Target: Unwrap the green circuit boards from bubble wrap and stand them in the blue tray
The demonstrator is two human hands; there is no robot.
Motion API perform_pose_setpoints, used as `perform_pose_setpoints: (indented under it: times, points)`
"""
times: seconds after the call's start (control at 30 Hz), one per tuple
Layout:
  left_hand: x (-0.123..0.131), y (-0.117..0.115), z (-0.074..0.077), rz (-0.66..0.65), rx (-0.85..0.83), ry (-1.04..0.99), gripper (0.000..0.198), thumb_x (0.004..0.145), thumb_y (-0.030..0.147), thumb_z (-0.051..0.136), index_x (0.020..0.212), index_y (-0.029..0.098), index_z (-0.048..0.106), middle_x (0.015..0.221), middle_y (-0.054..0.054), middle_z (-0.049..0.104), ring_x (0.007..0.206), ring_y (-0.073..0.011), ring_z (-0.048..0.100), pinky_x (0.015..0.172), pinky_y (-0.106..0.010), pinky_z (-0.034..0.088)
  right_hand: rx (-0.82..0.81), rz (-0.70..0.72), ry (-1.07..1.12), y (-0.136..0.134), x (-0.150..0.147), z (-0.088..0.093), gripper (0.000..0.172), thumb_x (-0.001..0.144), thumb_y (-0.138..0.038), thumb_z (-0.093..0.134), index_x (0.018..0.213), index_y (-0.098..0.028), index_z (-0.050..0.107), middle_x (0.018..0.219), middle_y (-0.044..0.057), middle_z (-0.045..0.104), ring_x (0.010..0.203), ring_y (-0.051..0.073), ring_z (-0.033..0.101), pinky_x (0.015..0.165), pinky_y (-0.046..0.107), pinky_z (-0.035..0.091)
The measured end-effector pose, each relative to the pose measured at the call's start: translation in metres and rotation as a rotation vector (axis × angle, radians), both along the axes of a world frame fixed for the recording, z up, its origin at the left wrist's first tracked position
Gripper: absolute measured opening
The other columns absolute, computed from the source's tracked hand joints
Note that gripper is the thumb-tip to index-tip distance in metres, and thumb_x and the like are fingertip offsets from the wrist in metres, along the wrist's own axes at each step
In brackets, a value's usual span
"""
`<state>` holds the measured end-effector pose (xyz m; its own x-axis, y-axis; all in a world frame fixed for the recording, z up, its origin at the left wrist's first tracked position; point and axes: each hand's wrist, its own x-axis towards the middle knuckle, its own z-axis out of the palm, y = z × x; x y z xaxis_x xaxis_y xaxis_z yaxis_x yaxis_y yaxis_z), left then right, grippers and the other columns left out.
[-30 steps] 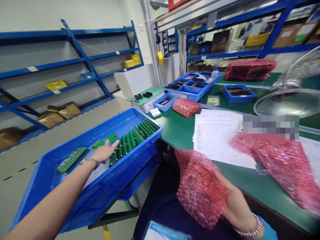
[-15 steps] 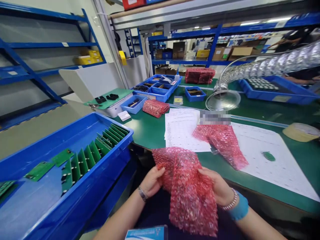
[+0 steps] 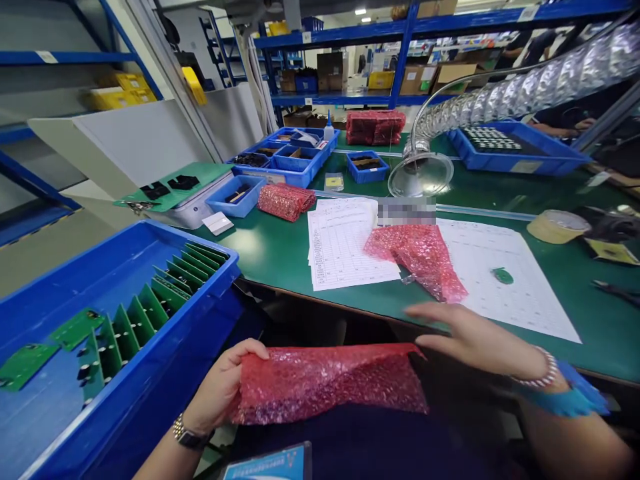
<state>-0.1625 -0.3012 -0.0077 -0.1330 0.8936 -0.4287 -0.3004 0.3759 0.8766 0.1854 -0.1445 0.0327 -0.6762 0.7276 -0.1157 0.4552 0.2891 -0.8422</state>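
Several blue shelves (image 3: 345, 100) stand beyond the green bench (image 3: 273, 260).

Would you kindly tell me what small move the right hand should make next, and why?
Probably, the right hand should take the right end of the red bubble wrap: the left hand grips the other end, while the right hand is open close to that right end, showing no clear grip.

- My right grip (image 3: 473, 339) has loosened from the red bubble wrap (image 3: 330, 383) and spread apart.
- I've got the wrap stretched sideways from my left grip (image 3: 223, 383) now.
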Motion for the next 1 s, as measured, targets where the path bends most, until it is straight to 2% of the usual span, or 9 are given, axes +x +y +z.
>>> perform_pose_setpoints:
  times: [0.13,0.2,0.3,0.4,0.5,0.63,0.73,0.83,1.0]
  points:
    - [-0.029,0.001,0.019,-0.625,0.162,0.163,0.04,0.063,0.057,0.063,0.065,0.018,0.073,0.074,-0.012,0.066,0.069,-0.0234,0.06,0.067,-0.032,0.045,0.12,0.624,0.083,-0.032,-0.07,-0.026,0.084,0.064,-0.037,0.072,0.135,-0.014,0.035,0.135,0.016,0.041,0.121,0.027,0.041,0.1,0.038,0.033]
    - [-0.04,0.01,0.027,-0.758,0.135,0.281,0.06,0.068,0.07,0.046,0.072,0.018,0.075,0.085,-0.017,0.068,0.081,-0.0303,0.061,0.078,-0.038,0.044,0.124,0.722,-0.006,-0.047,-0.101,-0.046,0.066,0.066,-0.038,0.07,0.122,-0.011,0.048,0.116,0.016,0.057,0.104,0.025,0.055,0.088,0.034,0.043]
    - [-0.024,0.027,0.031,-0.595,0.01,0.561,0.045,0.076,0.056,0.048,0.094,0.021,0.07,0.102,-0.012,0.066,0.096,-0.028,0.058,0.087,-0.037,0.041,0.306,0.706,-0.123,-0.057,-0.125,-0.055,0.022,0.08,-0.03,0.054,0.094,-0.013,0.058,0.089,0.008,0.064,0.08,0.018,0.061,0.069,0.025,0.046]
    - [0.025,0.037,0.027,-0.718,0.037,0.635,0.064,0.061,0.039,0.07,0.12,0.024,0.052,0.108,-0.008,0.063,0.097,-0.0262,0.057,0.086,-0.034,0.041,0.595,0.628,-0.227,-0.056,-0.127,-0.033,0.013,0.081,-0.02,0.049,0.09,-0.015,0.055,0.087,0.006,0.061,0.068,0.016,0.059,0.051,0.024,0.038]
    - [0.058,0.036,0.03,-0.721,0.085,0.746,0.036,0.071,0.032,0.06,0.105,0.02,0.056,0.093,-0.006,0.064,0.082,-0.0214,0.058,0.074,-0.028,0.042,0.784,0.505,-0.303,-0.042,-0.116,-0.005,0.01,0.084,-0.018,0.044,0.091,-0.017,0.051,0.085,0.004,0.059,0.062,0.015,0.057,0.046,0.026,0.03]
    - [0.04,0.03,0.058,-0.731,0.06,0.741,0.022,0.081,0.039,0.048,0.085,0.021,0.06,0.075,0.0,0.06,0.067,-0.0148,0.051,0.061,-0.021,0.038,0.791,0.441,-0.339,-0.014,-0.091,0.014,0.009,0.085,-0.015,0.043,0.084,-0.018,0.052,0.077,0.003,0.06,0.063,0.015,0.056,0.052,0.025,0.032]
    - [0.013,0.023,0.073,-0.729,-0.024,0.641,0.029,0.079,0.045,0.051,0.071,0.018,0.058,0.063,0.001,0.053,0.056,-0.0111,0.044,0.052,-0.019,0.033,0.643,0.503,-0.199,0.006,-0.073,0.021,0.011,0.086,-0.02,0.046,0.09,-0.018,0.056,0.081,0.002,0.063,0.072,0.014,0.058,0.06,0.024,0.036]
    - [0.004,0.01,0.068,-0.634,-0.148,0.413,0.035,0.079,0.05,0.05,0.068,0.017,0.053,0.049,0.003,0.046,0.043,-0.009,0.041,0.044,-0.019,0.031,0.498,0.554,-0.016,0.024,-0.061,0.023,0.02,0.091,-0.026,0.041,0.099,-0.017,0.056,0.087,0.003,0.063,0.075,0.011,0.058,0.066,0.021,0.04]
    - [0.025,-0.004,0.063,-0.161,0.004,-0.142,0.041,0.079,0.051,0.05,0.056,0.018,0.046,0.035,0.006,0.031,0.029,-0.004,0.023,0.032,-0.016,0.021,0.635,0.392,-0.078,0.035,-0.074,-0.003,0.03,0.095,-0.031,0.031,0.095,-0.017,0.057,0.081,0.003,0.064,0.07,0.01,0.058,0.065,0.02,0.04]
